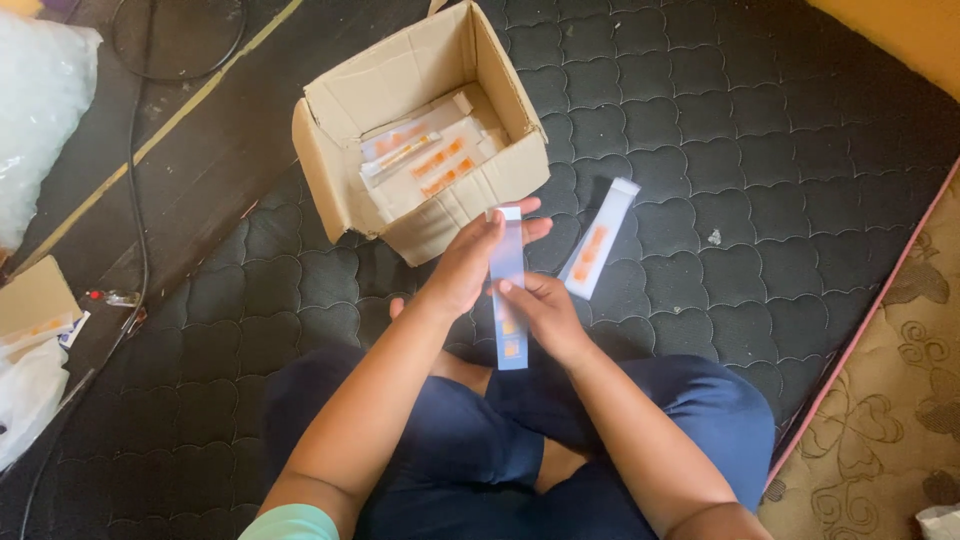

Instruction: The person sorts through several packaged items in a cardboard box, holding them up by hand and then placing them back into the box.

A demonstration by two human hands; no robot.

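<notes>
A long clear plastic sleeve (509,262) with orange print is held upright between both hands, above my crossed legs. My left hand (470,262) pinches its upper part near the top edge. My right hand (540,312) grips its lower middle from the right. A second sleeve of the same kind (598,240) lies flat on the dark quilted mattress (740,150), just right of my hands. An open cardboard box (335,150) stands beyond my hands, holding several more sleeves (430,160).
A white plastic bag (35,100) lies at the far left, with a black cable (140,230) running along the dark floor. Cardboard and packets (35,310) sit at the left edge. A patterned beige cloth (890,380) borders the mattress on the right.
</notes>
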